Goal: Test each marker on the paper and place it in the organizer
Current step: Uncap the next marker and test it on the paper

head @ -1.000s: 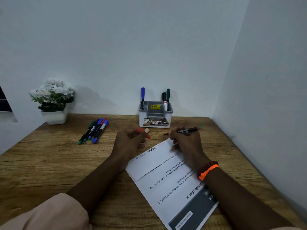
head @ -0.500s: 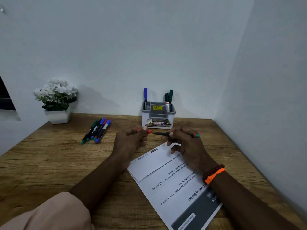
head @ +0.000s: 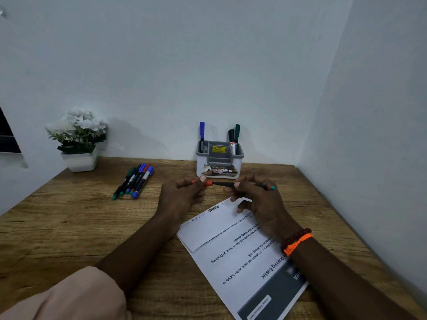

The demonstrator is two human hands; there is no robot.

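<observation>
**Mia:** What are the hands doing?

**Sam:** They hold one marker [head: 242, 185] up over the tabletop [head: 69, 227], level, in front of the organizer [head: 219, 161]. The left hand [head: 182, 199] pinches the orange cap [head: 206, 183] between thumb and fingers. The right hand [head: 258, 202] grips the black body with curled fingers.

**Mia:** Is the cap on?

**Sam:** It sits at the left end of the marker. I cannot tell if it is pushed all the way on. The other end sticks out past the right hand and is orange and teal.

**Mia:** Where is the paper?

**Sam:** The paper [head: 242, 255] lies flat near the front edge, below the right hand. It is turned at a slant. Its far end is folded over, and small squiggles [head: 209, 212] run along that far edge.

**Mia:** And the organizer?

**Sam:** It stands at the back edge, close to the wall. A blue marker [head: 202, 135] stands up in its left side. A black marker [head: 231, 140] and a green marker [head: 237, 133] stand up in its right side, close together.

**Mia:** Are there more markers?

**Sam:** Yes. A bunch of loose markers [head: 135, 181] lies side by side on the left part of the tabletop, well apart from the hands. I see blue, green and red caps.

**Mia:** What else?

**Sam:** A white pot of white flowers [head: 78, 139] sits in the back left corner. The right wrist wears an orange band and dark beads [head: 297, 241]. A pale pink sleeve [head: 69, 296] shows at the front left.
</observation>
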